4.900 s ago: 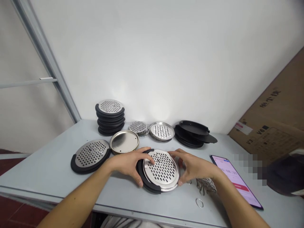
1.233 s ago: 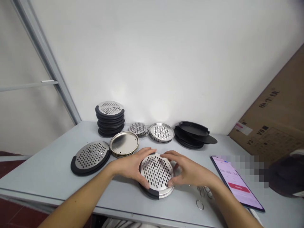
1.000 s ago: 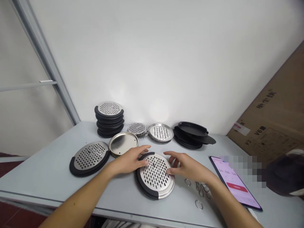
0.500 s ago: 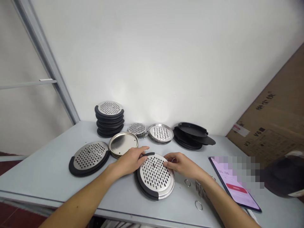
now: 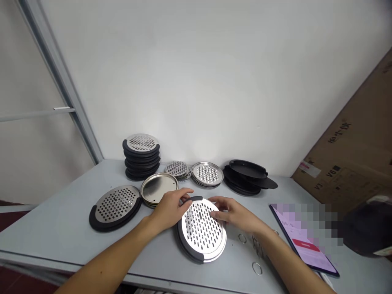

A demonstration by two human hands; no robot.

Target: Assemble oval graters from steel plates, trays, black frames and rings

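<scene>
A round metal grater (image 5: pixel 202 228) with rows of slots and a black rim along its left side is before me, tilted a little with its front edge low. My left hand (image 5: pixel 176 206) grips its upper left rim, thumb on top and fingers behind. At the upper right edge, my right hand (image 5: pixel 231 212) pinches it, with the thumb on the slotted face and the other fingers behind. Left of it lies another black-rimmed grater (image 5: pixel 116 203). Beyond my left hand is a stack of shallow metal lids (image 5: pixel 159 186).
Along the wall stand stacked black-rimmed graters (image 5: pixel 142 143), small perforated discs (image 5: pixel 177 168), silver grater plates (image 5: pixel 207 173) and black round parts (image 5: pixel 248 169). To the right are metal rings (image 5: pixel 257 268), a tablet (image 5: pixel 306 244) and a cardboard box (image 5: pixel 346 151).
The grater in my hands has tilted slightly, and its face now catches more light. Both hands keep their hold in nearly the same place. The view has shifted slightly.
</scene>
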